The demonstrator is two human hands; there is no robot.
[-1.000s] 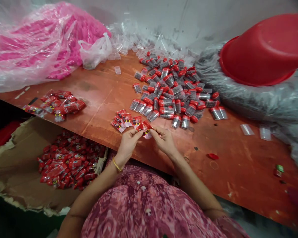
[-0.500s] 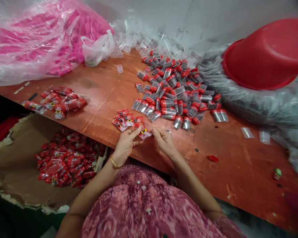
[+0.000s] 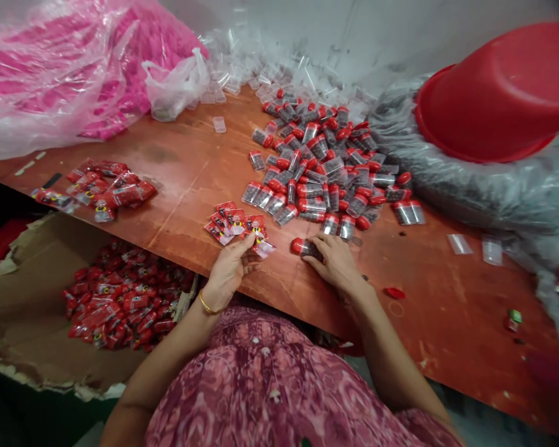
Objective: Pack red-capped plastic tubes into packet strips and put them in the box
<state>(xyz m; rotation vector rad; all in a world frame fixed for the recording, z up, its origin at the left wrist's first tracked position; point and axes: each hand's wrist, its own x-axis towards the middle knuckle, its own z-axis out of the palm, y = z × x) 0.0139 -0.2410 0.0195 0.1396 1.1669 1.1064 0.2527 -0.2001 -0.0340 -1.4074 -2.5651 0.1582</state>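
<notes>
My left hand [image 3: 231,267] pinches a small red printed plastic packet [image 3: 263,247] between thumb and fingers at the table's front edge. Several more flat red packets [image 3: 230,218] lie fanned out just beyond it. To the right, my right hand [image 3: 338,261] has its fingers round a small clear container with a red cap [image 3: 299,246] and dark contents. The cap points left, toward the packet. Beyond my hands spreads a heap of the same red-capped containers [image 3: 314,164].
Filled red packets [image 3: 109,186] lie on the table [image 3: 181,167] at left, above a cardboard box [image 3: 23,310] of more. Pink goods in a plastic bag [image 3: 88,68] stand at back left. A red bucket [image 3: 498,93] rests upside down on a bag at right.
My right hand has left the packet, moved right and taken hold of a red-capped container. My left hand still holds the packet. The whole view has shifted slightly.
</notes>
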